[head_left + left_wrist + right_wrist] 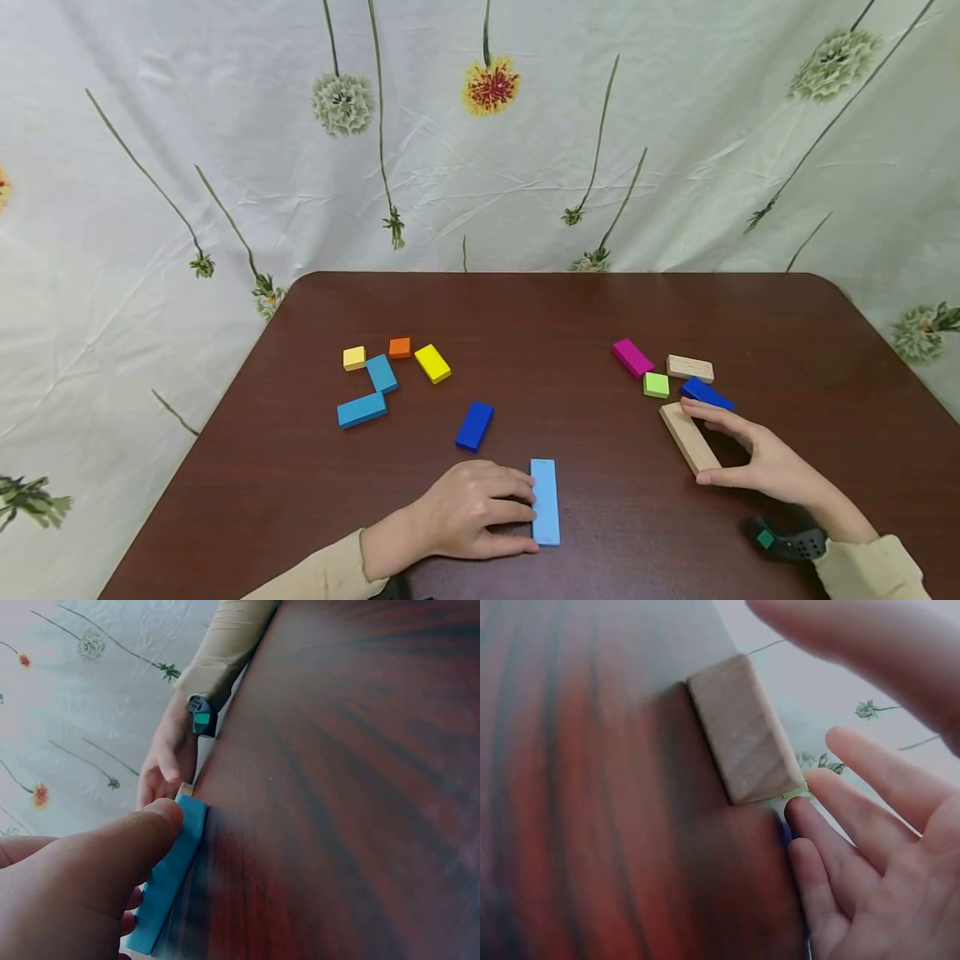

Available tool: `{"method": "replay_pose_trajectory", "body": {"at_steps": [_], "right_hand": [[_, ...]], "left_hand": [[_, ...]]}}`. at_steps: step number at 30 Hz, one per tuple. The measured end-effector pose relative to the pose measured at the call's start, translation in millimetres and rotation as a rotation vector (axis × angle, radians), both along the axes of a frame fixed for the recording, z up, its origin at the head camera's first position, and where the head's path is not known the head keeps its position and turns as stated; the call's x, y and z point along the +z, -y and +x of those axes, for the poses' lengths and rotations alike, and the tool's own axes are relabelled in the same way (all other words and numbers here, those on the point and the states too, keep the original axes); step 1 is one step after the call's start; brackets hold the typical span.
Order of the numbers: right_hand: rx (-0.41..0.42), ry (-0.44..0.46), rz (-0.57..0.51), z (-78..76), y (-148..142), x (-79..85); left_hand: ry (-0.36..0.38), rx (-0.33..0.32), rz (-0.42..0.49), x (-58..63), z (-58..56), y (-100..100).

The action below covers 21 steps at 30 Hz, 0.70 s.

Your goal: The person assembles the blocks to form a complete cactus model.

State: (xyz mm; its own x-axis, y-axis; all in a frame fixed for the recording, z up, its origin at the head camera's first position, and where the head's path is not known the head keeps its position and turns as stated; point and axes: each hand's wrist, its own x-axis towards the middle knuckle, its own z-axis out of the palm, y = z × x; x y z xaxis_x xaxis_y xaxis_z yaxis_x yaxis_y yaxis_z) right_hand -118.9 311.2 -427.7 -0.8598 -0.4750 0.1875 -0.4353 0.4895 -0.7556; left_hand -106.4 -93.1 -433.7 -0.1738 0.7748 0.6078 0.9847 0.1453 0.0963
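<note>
Here, left hand [480, 510] touches blue block [547, 503] (right hand [774, 465] beside wooden block [687, 437]).

Scanning all three views now, and no text, label, brand, number or sign can be read on anything.
</note>
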Motion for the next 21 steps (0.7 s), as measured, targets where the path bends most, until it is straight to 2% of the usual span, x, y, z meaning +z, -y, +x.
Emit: {"method": "replay_pose_trajectory", "body": {"at_steps": [5,10,18,21], "right_hand": [[0.048,0.015,-0.004,-0.9,-1.1,1.8],[0.062,0.033,0.030,-2.8,-1.6,4.1],[-0.009,0.086,0.149,-5.0,-2.7,6.6],[-0.023,0.082,0.157,-5.0,-1.9,5.8]], "left_hand": [[-0.004,-0.003,0.003,-0.3,-0.8,-0.5],[-0.016,-0.002,0.007,-0.6,-1.4,-0.8],[-0.016,-0.002,0.012,0.0,-1.5,-0.5],[-0.011,-0.002,0.009,0.3,-1.4,-0.4]]}}
